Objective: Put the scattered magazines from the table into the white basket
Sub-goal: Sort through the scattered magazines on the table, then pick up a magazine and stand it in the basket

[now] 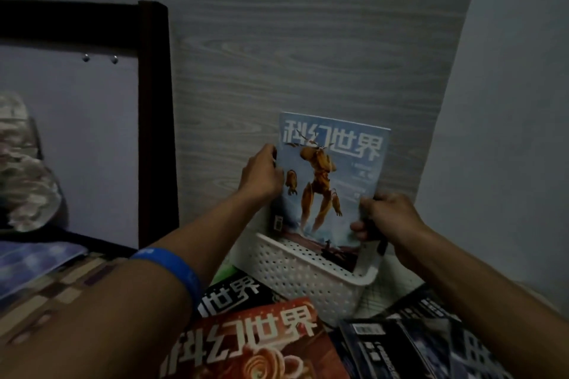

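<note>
Magazines lie scattered in the head view around the white basket (308, 277), which stands against a grey wood-grain wall (308, 40); one blue magazine (331, 181) with an orange figure on its cover stands upright with its lower edge down inside the basket, its top rising well above the rim and its back toward the wall; the left hand (261, 175) grips this magazine's left edge, fingers curled round behind it and thumb at the front; the right hand (385, 218) grips the lower right edge just above the basket's right rim, fingers curled over the cover; a blue band (175, 271) circles the left forearm, left of the basket; just in front of the basket lies a red magazine (261, 344), overlapping a black magazine (234, 295) that touches the basket's front left corner; to the basket's front right lie dark magazines (400, 348), partly under the right forearm, their number hard to tell in the dim light; well left of the basket stands a dark frame (154, 120), and beyond it a camouflage cloth (24, 169); below that, a patterned cover (61, 286).
</note>
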A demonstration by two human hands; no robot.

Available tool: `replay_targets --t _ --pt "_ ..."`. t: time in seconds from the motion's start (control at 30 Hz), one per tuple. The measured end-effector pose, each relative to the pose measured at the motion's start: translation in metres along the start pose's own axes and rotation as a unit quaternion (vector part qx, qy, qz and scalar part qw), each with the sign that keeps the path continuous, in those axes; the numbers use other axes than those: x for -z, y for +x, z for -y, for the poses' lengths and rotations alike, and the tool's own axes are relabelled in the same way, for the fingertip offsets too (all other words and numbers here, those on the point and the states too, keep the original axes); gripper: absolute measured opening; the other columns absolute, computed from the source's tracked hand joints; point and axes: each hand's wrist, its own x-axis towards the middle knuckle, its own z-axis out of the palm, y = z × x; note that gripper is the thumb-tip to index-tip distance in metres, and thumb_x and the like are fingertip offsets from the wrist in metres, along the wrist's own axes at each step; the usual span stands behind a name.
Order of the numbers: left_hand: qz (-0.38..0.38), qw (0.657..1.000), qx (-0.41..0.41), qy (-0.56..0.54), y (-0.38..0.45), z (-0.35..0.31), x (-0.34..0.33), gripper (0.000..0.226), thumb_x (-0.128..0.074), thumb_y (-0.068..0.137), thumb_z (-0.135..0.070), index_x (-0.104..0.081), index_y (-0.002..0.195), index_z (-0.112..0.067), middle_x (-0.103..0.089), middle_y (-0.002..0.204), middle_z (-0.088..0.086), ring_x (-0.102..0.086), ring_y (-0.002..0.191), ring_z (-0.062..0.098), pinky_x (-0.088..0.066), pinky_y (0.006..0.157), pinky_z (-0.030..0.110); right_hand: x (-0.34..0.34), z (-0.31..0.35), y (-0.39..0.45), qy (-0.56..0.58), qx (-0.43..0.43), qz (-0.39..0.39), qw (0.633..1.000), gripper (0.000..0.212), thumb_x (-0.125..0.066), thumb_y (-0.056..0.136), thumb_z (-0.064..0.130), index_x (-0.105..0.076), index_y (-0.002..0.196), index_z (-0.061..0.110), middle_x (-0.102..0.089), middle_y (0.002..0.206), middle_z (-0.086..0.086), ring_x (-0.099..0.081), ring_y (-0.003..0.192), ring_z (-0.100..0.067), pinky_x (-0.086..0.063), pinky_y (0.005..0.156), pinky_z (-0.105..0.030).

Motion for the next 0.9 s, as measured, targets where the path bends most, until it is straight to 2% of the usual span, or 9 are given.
replay_targets --t 0.23,0.4,0.47,0.53,0.6,0.67,0.73,0.8,0.9 --pt "0.014 0.999 0.027 -0.016 -0.046 0.003 0.008 0.054 -0.068 0.085 -0.019 -0.047 0.134 -0.015 -0.053 0.136 0.01 -0.053 0.121 0.029 -0.047 0.098 0.039 0.033 0.001 -0.034 0.031 -0.018 -0.054 0.998 0.049 -0.061 0.093 0.014 -0.044 0.138 0.012 -0.061 0.114 -0.01 -0.064 0.095 -0.027 -0.06 0.074 -0.045" --pt "-0.039 0.989 -0.127 0.061 -0.149 -0.02 0.014 0.039 -0.063 0.082 -0.007 -0.06 0.121 -0.01 -0.058 0.122 0.015 -0.056 0.11 0.032 -0.043 0.089 0.035 0.09 -0.031 -0.12 -0.043 0.019 -0.016 0.999 0.015 -0.066 0.09 0.014 -0.067 0.104 0.015 -0.067 0.088 -0.001 -0.064 0.069 -0.012 -0.05 0.054 -0.026" --pt "-0.046 0.974 -0.214 0.06 -0.19 -0.042 0.012 0.03 -0.059 0.081 -0.007 -0.063 0.11 -0.011 -0.062 0.107 0.011 -0.058 0.097 0.025 -0.045 0.083 0.034 0.128 -0.047 -0.149 -0.232 0.128 -0.013 0.964 0.002 -0.07 0.086 0.022 -0.069 0.087 0.022 -0.069 0.083 0.004 -0.06 0.063 0.0 -0.044 0.058 -0.021" --pt "0.078 0.974 -0.21 0.02 -0.223 -0.071 0.013 0.017 -0.062 0.086 -0.011 -0.066 0.1 -0.019 -0.064 0.092 -0.003 -0.057 0.078 0.001 -0.045 0.069 0.024 0.168 -0.055 -0.166 -0.437 0.177 0.042 0.881 0.014 -0.071 0.082 0.038 -0.065 0.088 0.027 -0.066 0.088 0.012 -0.062 0.072 0.001 -0.043 0.064 -0.021" --pt "0.287 0.936 -0.196 0.053 -0.25 -0.091 0.008 0.013 -0.065 0.089 -0.024 -0.065 0.102 -0.026 -0.065 0.093 -0.008 -0.055 0.075 -0.008 -0.042 0.066 0.022 0.194 -0.059 -0.176 -0.521 0.108 0.127 0.837 0.042 -0.074 0.076 0.051 -0.061 0.11 0.029 -0.059 0.107 0.013 -0.061 0.097 -0.009 -0.045 0.082 -0.025" --pt "0.414 0.864 -0.215 0.191 -0.273 -0.105 -0.004 0.033 -0.06 0.09 -0.043 -0.056 0.12 -0.031 -0.059 0.115 -0.003 -0.055 0.096 0.006 -0.043 0.079 0.026 0.205 -0.062 -0.181 -0.515 0.034 0.168 0.84 0.075 -0.077 0.07 0.059 -0.051 0.132 0.027 -0.05 0.126 0.011 -0.052 0.116 -0.013 -0.04 0.098 -0.024" --pt "0.406 0.829 -0.231 0.307 -0.291 -0.111 -0.017 0.048 -0.053 0.09 -0.051 -0.043 0.132 -0.031 -0.047 0.132 0.005 -0.046 0.118 0.025 -0.042 0.094 0.038 0.208 -0.066 -0.182 -0.488 0.021 0.145 0.86 0.09 -0.082 0.063 0.06 -0.048 0.136 0.021 -0.048 0.129 0.008 -0.051 0.119 -0.016 -0.039 0.1 -0.024" --pt "0.358 0.851 -0.225 0.31 -0.303 -0.109 -0.025 0.055 -0.052 0.091 -0.05 -0.035 0.139 -0.031 -0.043 0.14 0.009 -0.04 0.126 0.031 -0.04 0.101 0.046 0.209 -0.067 -0.181 -0.484 0.025 0.108 0.868 0.083 -0.086 0.058 0.058 -0.059 0.122 0.014 -0.06 0.119 0.001 -0.059 0.106 -0.019 -0.047 0.092 -0.029" --pt "0.315 0.922 -0.161 0.159 -0.318 -0.098 -0.024 0.079 -0.063 0.088 -0.042 -0.016 0.151 -0.031 -0.048 0.145 0.005 -0.045 0.13 0.027 -0.04 0.107 0.044 0.211 -0.065 -0.193 -0.439 0.061 0.069 0.894 0.035 -0.084 0.07 0.043 -0.067 0.083 0.015 -0.066 0.081 -0.002 -0.058 0.073 -0.016 -0.041 0.061 -0.027"
